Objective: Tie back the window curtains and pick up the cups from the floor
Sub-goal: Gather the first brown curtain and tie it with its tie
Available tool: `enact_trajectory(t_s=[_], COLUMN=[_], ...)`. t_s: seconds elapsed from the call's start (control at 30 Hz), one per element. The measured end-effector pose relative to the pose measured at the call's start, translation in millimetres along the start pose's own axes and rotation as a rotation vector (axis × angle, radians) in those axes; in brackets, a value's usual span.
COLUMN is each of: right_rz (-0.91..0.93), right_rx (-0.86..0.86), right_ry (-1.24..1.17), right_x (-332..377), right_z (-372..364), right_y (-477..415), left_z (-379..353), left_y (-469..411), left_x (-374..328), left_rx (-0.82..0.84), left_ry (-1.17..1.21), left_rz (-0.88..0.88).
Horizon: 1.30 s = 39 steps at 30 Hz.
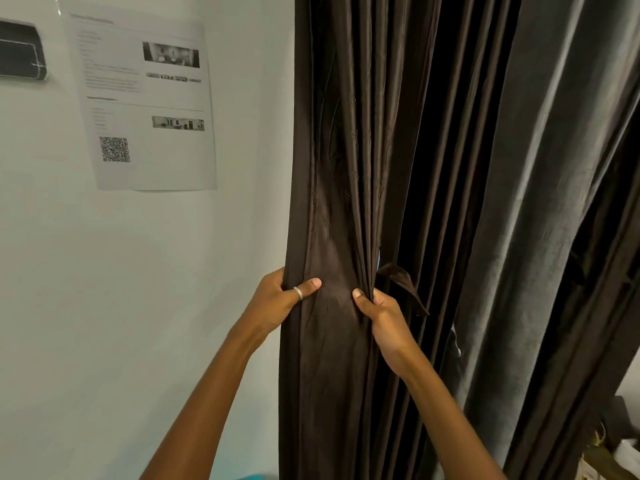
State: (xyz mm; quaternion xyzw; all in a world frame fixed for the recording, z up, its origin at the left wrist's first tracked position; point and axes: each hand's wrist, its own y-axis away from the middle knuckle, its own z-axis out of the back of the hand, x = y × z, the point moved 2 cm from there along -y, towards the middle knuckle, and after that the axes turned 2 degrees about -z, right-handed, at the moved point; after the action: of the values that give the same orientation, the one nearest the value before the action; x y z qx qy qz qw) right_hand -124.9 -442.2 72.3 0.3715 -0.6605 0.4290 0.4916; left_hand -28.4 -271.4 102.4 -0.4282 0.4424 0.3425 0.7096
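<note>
In the head view, a dark brown, glossy pleated fabric curtain [346, 168] hangs in the middle of the scene, just right of a white wall [104, 271], with its folds gathered into a narrow bundle at the height of the hands. The left hand [280, 299] grips the left edge of that bundle: the thumb, which wears a silver ring [298, 292], lies across the front of the cloth, and the fingers curl out of sight behind it. The right hand [381, 317] grips the right side of the bundle, thumb pressed on the front and fingers wrapped round the pleats. The two thumbs point at each other with a stretch of cloth between them. A short strip of the same brown fabric [401, 282] sticks out just right of the right hand; whether that hand holds it cannot be told. Farther right hangs a grey, matt, heavy curtain [536, 168], which touches the brown one. On the wall at upper left is a white printed paper sheet with small photographs and a QR code [145, 105], and left of it a dark rounded device [20, 51], cut off by the edge.
</note>
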Motion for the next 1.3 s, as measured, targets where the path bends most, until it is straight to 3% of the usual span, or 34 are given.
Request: enact_trajectory(t_s=[0.27,0.4,0.53,0.67,0.9,1.1,1.3], right_rz=[0.476,0.499,0.524,0.434,0.310,0.326,0.262], right_rx=[-0.498,-0.585,-0.554,-0.477,-0.324,-0.179,-0.153], right_ry=[0.981,1.197,1.197,1.148,1.079,1.076,0.372], right_x=[-6.7,-7.7,-9.8,-13.1,-14.6,-13.5,4.4], right_z=[-12.0,-27.7,-49.4,-70.8,-79.6,-75.5,-38.5], right_y=[10.7,19.3,29.5,32.3,28.2,31.4,21.3], left_z=[-8.3,-14.0,-18.7,-21.8,-19.9,-16.4,-8.6], left_y=[5.6,9.3,9.3,7.9,11.5,10.1,11.5], left_x=[-4.1,-7.1,-8.2,-12.3,-11.1,-15.8,-17.4], left_rx=[-0.157,-0.181,-0.205,-0.104,0.086,0.014,0.153], left_ry=[-0.280,-0.368,-0.474,-0.466,0.013,-0.171,-0.054], left_rz=[-0.289,-0.366,-0.348,-0.362,-0.144,-0.250,-0.203])
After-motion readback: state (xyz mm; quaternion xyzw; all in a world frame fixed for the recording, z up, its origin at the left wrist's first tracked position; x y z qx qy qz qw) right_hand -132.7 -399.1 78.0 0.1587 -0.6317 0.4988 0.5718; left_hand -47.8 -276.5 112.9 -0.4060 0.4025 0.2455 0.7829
